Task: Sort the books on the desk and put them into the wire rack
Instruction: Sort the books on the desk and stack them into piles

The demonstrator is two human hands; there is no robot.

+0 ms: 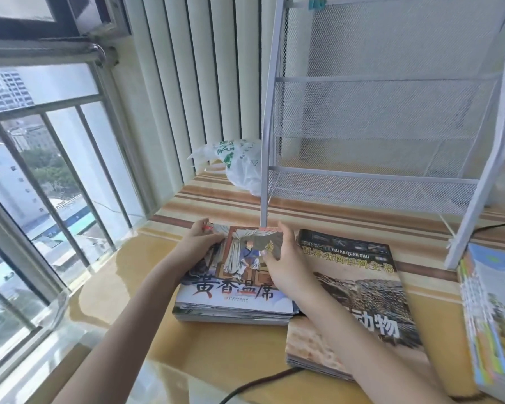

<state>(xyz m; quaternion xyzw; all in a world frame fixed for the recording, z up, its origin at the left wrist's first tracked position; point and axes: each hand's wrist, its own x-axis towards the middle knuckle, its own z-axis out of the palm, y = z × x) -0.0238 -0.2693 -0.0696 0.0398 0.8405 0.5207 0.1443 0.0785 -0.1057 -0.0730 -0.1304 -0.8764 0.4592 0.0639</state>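
The wire rack [385,118] looks like matt white-painted metal with fine mesh panels, the desk [123,290] shows a glossy, reflective yellow-tan top, the picture book [236,284] and animal encyclopedia [362,275] have glossy paper covers, and the bag [242,164] is thin crinkled plastic.

Bare forearms, no sleeves, left hand [197,240], right hand [286,265]

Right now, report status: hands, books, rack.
Left hand and right hand grip the picture book stack far end. Wire rack shelves empty. Nothing blocking.
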